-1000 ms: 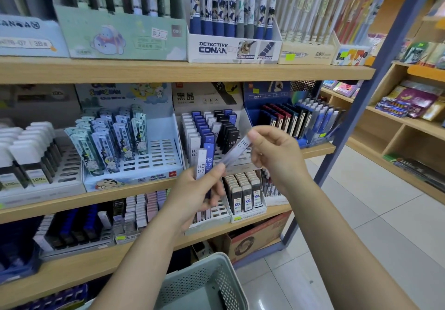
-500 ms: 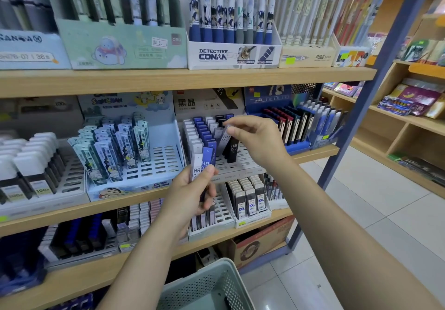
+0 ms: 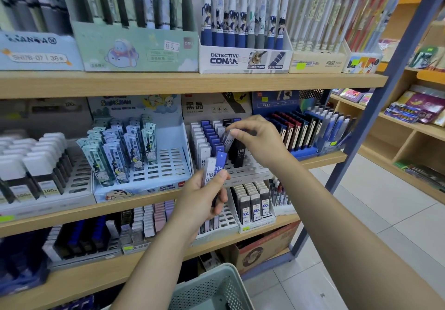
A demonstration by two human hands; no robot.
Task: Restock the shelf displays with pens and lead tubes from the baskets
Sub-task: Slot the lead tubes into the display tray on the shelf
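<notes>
Left hand [image 3: 199, 199] is gripping 2 lead tubes [image 3: 215, 169] upright, fingers curled round them: 1 white marked HB, 1 blue. It is hovering just in front of the middle shelf [image 3: 320, 159], below the slotted tray [image 3: 243, 169].

Right hand [image 3: 258, 139] is reaching over that tray, thumb and fingertips pinching the top of a white tube [image 3: 228, 139] marked HB, which is standing tilted among the rows. A black tube [image 3: 238, 152] marked HB 07 is standing just beside it, under the palm. Whether the white tube is seated in a slot, I cannot tell.

Rows of white and blue tubes are filling the tray's left side; front slots are showing bare.

Basket [image 3: 212, 288] is sitting low at the bottom edge, under the left forearm. Its contents are hidden.

Conan box [image 3: 243, 59] with pens is standing on the top shelf. Cartoon tube display [image 3: 142, 155] is sitting left of the tray.
</notes>
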